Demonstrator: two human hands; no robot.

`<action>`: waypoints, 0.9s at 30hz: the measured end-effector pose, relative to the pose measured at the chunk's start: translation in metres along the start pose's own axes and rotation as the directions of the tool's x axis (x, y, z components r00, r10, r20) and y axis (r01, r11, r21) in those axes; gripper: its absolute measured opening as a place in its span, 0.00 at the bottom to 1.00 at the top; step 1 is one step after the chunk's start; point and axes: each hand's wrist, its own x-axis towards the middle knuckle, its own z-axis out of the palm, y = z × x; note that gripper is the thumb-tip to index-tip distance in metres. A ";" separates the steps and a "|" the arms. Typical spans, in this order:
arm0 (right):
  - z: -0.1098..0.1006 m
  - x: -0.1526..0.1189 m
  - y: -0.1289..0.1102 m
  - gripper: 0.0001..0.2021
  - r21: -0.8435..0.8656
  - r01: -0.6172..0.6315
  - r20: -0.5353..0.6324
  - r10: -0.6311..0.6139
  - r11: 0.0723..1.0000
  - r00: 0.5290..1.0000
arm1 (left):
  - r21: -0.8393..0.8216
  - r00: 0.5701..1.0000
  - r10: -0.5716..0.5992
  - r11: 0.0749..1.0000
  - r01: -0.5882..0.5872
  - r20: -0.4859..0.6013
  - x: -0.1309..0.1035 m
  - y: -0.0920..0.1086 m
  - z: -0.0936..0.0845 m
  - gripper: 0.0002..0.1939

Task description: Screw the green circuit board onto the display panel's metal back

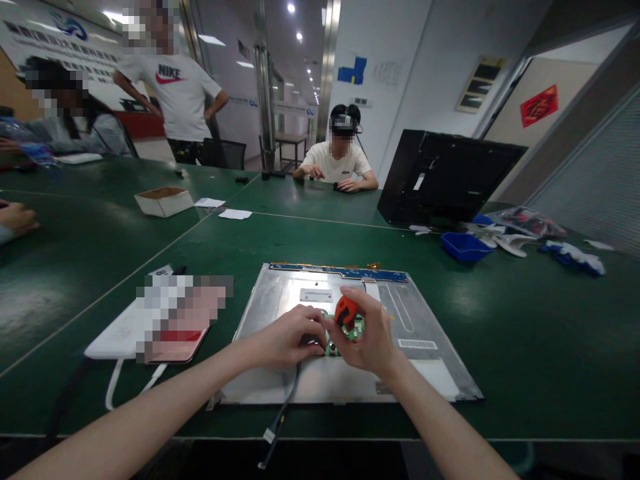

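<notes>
In front of me a metal-backed display panel (430,327) lies flat on the green table, with a blue circuit strip (370,275) along its far edge. A small green circuit board (358,328) sits near its middle, partly covered by my hands. My right hand (370,333) is closed around a screwdriver with an orange-red handle (346,311); its tip is hidden. On the board's left side, the fingers of my left hand (295,335) are bent and pressed together; what they pinch, if anything, is hidden. A dark cable (286,403) runs from there over the near table edge.
Left of the panel lie a white power bank (117,330) and a pink phone (187,333) with white cables. Farther off are a cardboard box (164,201), paper slips (235,214), a black monitor casing (450,177) and a blue tray (465,247). A person (340,157) sits opposite; others are at left.
</notes>
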 end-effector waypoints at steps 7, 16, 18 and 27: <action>-0.002 -0.002 0.002 0.26 0.029 -0.020 0.043 0.019 0.999 0.999 | 0.007 1.000 -0.016 1.000 0.016 0.017 0.001 0.001 0.000 0.03; -0.001 0.001 0.001 0.26 0.036 -0.037 0.039 0.036 0.999 0.999 | -0.012 0.999 -0.020 1.000 0.021 0.030 0.002 0.003 -0.004 0.03; 0.000 0.001 0.001 0.25 0.015 -0.027 0.022 0.027 1.000 0.999 | -0.016 0.999 -0.023 1.000 0.023 0.023 0.001 0.004 -0.004 0.03; -0.001 0.000 0.001 0.23 0.008 -0.004 0.025 0.004 1.000 1.000 | 0.008 0.999 -0.032 0.999 0.032 0.025 0.001 0.003 -0.002 0.03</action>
